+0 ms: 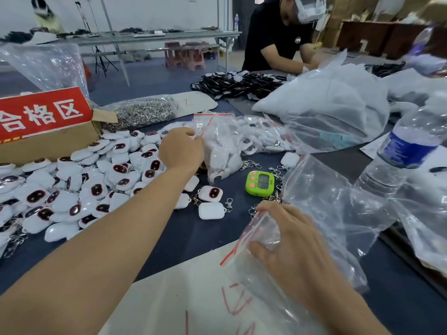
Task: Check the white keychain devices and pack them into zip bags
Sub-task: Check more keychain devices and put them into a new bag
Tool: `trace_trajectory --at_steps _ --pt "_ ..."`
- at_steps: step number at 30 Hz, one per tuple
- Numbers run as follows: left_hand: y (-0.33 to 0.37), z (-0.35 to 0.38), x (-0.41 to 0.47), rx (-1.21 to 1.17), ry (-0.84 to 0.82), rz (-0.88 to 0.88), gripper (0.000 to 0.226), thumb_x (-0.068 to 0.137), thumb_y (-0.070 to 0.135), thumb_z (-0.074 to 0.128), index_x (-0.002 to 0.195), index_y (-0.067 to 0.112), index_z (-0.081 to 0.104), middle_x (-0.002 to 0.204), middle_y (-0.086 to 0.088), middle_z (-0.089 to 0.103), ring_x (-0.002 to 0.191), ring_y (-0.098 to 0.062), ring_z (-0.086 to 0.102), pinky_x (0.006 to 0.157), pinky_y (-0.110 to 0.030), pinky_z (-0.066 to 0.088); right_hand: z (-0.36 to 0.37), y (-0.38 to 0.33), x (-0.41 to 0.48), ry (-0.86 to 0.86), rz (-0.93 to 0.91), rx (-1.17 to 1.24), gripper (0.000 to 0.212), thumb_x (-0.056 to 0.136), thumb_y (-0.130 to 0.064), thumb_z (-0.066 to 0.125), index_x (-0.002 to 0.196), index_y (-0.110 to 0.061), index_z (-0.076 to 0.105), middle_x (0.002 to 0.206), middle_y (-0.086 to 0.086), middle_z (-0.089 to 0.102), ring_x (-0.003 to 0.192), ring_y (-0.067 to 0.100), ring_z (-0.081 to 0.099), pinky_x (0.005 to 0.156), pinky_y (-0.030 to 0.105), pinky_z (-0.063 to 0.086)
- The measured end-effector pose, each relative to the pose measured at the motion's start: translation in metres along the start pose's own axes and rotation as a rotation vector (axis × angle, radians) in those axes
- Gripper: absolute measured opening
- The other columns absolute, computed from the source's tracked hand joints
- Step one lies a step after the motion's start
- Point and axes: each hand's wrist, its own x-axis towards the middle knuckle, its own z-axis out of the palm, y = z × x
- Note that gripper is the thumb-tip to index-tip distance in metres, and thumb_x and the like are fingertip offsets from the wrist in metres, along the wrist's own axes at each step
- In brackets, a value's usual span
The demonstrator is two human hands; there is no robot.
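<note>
A big heap of white keychain devices (72, 189) with dark red-rimmed faces covers the left of the dark table. My left hand (181, 148) reaches far forward over the heap, its curled fingers at the red-striped top of a filled zip bag (222, 146); what they hold is hidden. Close to me, my right hand (283, 233) pinches the red-striped mouth of an empty clear zip bag (256, 238). Two loose devices (210, 201) with metal clasps lie between my hands.
A green timer (260, 183) sits mid-table. A cardboard box with a red sign (43, 117) stands at left, a bag of metal rings (145, 112) behind it. Large plastic bags (326, 112) and a water bottle (406, 151) crowd the right. A person works across the table.
</note>
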Motion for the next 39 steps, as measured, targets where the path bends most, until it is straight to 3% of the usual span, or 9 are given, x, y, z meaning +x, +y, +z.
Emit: trace_trajectory --at_steps 9,14,19,24,27,30,33,37,39 --pt "-0.018 -0.055 -0.050 -0.013 0.149 0.651 0.034 0.086 0.012 0.066 0.117 0.022 0.077 0.103 0.005 0.076 0.102 -0.016 0.056 0.086 -0.028 0.042 -0.002 -0.009 -0.003 -0.011 -0.165 0.050 0.058 0.068 -0.026 0.081 0.121 -0.030 0.056 0.132 -0.024 0.049 0.130 0.004 0.037 0.105 0.004 0.015" --pt "-0.021 -0.099 -0.091 0.064 -0.087 0.566 0.021 0.091 0.024 0.068 0.101 0.037 0.080 0.090 0.006 0.072 0.090 -0.018 0.063 0.077 -0.026 0.039 -0.002 -0.028 0.003 -0.110 -0.371 0.035 0.039 0.069 -0.008 0.074 0.102 -0.026 0.069 0.137 -0.005 0.065 0.137 0.008 0.037 0.113 0.005 0.008" --pt "-0.022 -0.132 -0.118 -0.092 -0.745 0.307 0.032 0.085 0.040 0.053 0.073 0.016 0.071 0.068 0.002 0.068 0.067 -0.017 0.059 0.072 -0.036 0.049 -0.012 -0.068 0.030 -0.021 -0.373 0.073 0.036 0.081 0.002 0.061 0.090 -0.026 0.081 0.141 0.003 0.064 0.137 0.030 0.048 0.117 0.041 0.031" --pt "-0.037 -0.162 -0.124 -0.577 -0.910 0.047 0.021 0.100 0.022 0.061 0.107 0.010 0.077 0.104 -0.012 0.078 0.106 -0.030 0.074 0.097 -0.033 0.056 -0.006 -0.115 0.040 0.014 -0.199 0.062 0.020 0.085 -0.013 0.067 0.098 -0.021 0.080 0.156 0.000 0.049 0.149 0.024 0.028 0.117 0.032 0.028" --pt "-0.049 -0.178 -0.125 -0.585 -0.730 0.024 0.021 0.099 0.012 0.066 0.107 0.025 0.081 0.092 -0.008 0.080 0.087 -0.023 0.078 0.087 -0.031 0.061 0.001 -0.137 0.036 0.132 -0.284 0.186 0.029 0.081 -0.006 0.074 0.107 -0.017 0.078 0.159 0.000 0.046 0.152 0.023 0.025 0.122 0.029 0.021" --pt "-0.066 -0.193 -0.117 -0.486 -0.023 -0.027 0.016 0.098 0.020 0.066 0.105 0.026 0.080 0.080 0.016 0.078 0.074 -0.005 0.075 0.072 -0.020 0.058 0.015 -0.159 0.026 0.333 -0.284 0.346 0.067 0.084 -0.008 0.072 0.146 -0.023 0.051 0.157 -0.009 0.043 0.149 0.017 0.027 0.123 0.032 0.024" --pt "-0.090 -0.215 -0.117 -0.261 0.566 0.162 0.021 0.099 0.038 0.063 0.113 0.029 0.076 0.075 0.019 0.071 0.067 -0.010 0.067 0.062 -0.024 0.050 0.037 -0.177 0.015 0.204 -0.223 0.555 0.040 0.089 -0.024 0.065 0.123 -0.038 0.050 0.117 -0.020 0.060 0.103 0.008 0.056 0.098 0.039 0.049" --pt "-0.117 -0.201 -0.144 0.272 0.459 0.440 0.024 0.100 0.031 0.057 0.104 0.026 0.080 0.082 0.000 0.078 0.066 -0.027 0.072 0.052 -0.023 0.035 0.068 -0.188 0.024 -0.252 0.015 1.081 0.001 0.090 -0.035 0.064 0.092 -0.036 0.063 0.082 -0.005 0.073 0.068 0.005 0.063 0.080 0.039 0.060" --pt "-0.125 -0.186 -0.165 0.336 0.251 0.394 0.021 0.094 0.030 0.058 0.092 0.028 0.079 0.063 0.002 0.069 0.052 -0.027 0.065 0.050 -0.020 0.022 0.086 -0.184 0.031 -0.309 0.058 1.039 0.018 0.094 -0.030 0.063 0.077 -0.028 0.066 0.069 -0.007 0.066 0.066 0.005 0.058 0.071 0.029 0.053"
